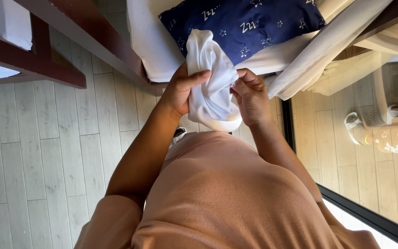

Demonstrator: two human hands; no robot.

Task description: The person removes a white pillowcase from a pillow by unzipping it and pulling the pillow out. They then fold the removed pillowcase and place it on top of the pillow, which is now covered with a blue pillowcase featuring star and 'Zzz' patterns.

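A white cloth garment hangs bunched between both hands in front of my chest. My left hand grips its left side, with the thumb laid across the fabric. On the right edge, my right hand pinches the cloth with closed fingers. The garment's upper end rises over a dark blue pillow with white stars, which lies on a white-sheeted bed just beyond my hands. My peach-coloured top fills the lower middle of the view.
A dark wooden bed frame runs diagonally at the upper left over a pale plank floor. White curtains hang at the right beside a glass door with a black track. Beyond the glass stand a white chair and floral cloth.
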